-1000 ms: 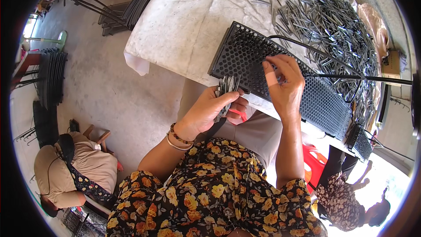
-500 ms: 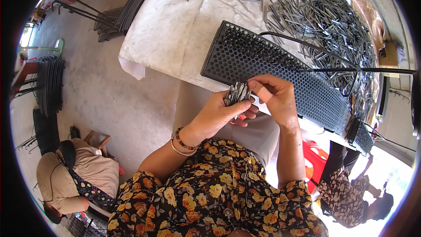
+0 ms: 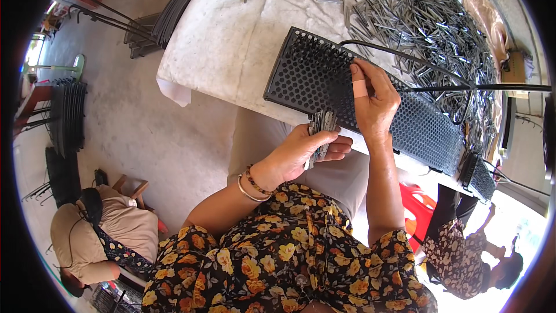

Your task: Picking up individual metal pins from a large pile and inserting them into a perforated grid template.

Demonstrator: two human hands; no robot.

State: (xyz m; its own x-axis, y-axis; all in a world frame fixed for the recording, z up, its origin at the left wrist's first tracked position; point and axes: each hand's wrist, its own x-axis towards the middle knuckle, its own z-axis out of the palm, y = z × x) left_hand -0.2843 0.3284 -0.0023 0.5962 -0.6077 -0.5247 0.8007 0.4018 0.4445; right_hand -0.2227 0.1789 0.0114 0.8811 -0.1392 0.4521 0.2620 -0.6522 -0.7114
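Fingers of my left hand (image 3: 301, 153) are curled round a small bundle of pins (image 3: 320, 133), thumb laid over the top so the grey ends fan out just past my knuckles, near the edge of the table (image 3: 231, 52). I hold them close to the work so the other hand has little way to go for the next one. My right hand (image 3: 373, 101) rests on the black grid (image 3: 313, 75), fingertips pressed down onto the perforated face, one finger wrapped in a pale plaster; whether a pin is pinched under them I cannot tell — the fingers hide the spot.

That grid is a long flat panel pierced all over with small holes in a honeycomb pattern, matt and dark, lying slantwise on the table with its near left corner over the edge above my lap. A thin black cable (image 3: 440, 88) crosses its far side. Further back lies the pile of pins (image 3: 428, 17), a loose heap of slim metal pieces, dull silver, scattered every way on the white cloth, which looks soft and a little rumpled, hanging over the table's left corner.

Well to the left, on the concrete floor, stand stacks of dark frames (image 3: 66, 110), and a person (image 3: 98, 232) sits hunched low at the near left.
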